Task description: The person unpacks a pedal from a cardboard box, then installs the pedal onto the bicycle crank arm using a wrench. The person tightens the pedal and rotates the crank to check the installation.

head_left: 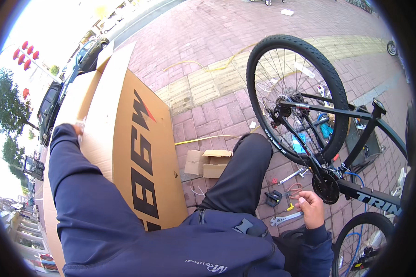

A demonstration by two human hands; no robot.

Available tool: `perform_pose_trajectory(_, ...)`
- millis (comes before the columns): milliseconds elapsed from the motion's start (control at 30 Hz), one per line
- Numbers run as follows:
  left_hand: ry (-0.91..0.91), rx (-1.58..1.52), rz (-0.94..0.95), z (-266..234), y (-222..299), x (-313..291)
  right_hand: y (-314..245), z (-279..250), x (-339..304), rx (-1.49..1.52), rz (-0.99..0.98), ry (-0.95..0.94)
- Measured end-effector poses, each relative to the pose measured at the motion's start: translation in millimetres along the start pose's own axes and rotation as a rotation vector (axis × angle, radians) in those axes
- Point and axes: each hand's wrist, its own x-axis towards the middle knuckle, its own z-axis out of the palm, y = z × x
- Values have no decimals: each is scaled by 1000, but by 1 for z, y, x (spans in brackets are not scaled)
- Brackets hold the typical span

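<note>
A tall cardboard box [145,120] with large dark lettering stands at my left. My left hand [78,129] is at its upper edge, fingers closed around something pale and clear that I cannot make out; my sleeve hides part of the hand. Lower right, my right hand [311,208] is curled, thumb against fingers, above the paving. A grey wrench [286,218] runs up to this hand; whether the fingers grip it I cannot tell. Beside it lie a black pedal [273,198], red-handled pliers [294,189] and a small yellow piece [290,207].
A black bicycle frame [372,194] is at the right, its rear wheel [252,76] raised and another wheel [339,247] below. A small open carton [216,167] sits near my knee. A toolbox [372,154] with tools stands behind the frame. Parked cars [48,111] line the far left.
</note>
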Motion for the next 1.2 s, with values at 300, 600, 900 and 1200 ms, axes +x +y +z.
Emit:
perform_pose_trajectory(300,-329,954,343,120,146,-61,25,-7,23,-23,150,26)
perform_pose_trajectory(600,-1601,1068,908,421,61,-528,46,-17,23,-124,195,15)
perform_pose_trajectory(900,-1427,905,597,387,-198,-748,59,-33,4,-67,336,161)
perform_pose_trajectory(1200,-1117,636,757,448,-36,-603,54,-27,18,-97,291,69)
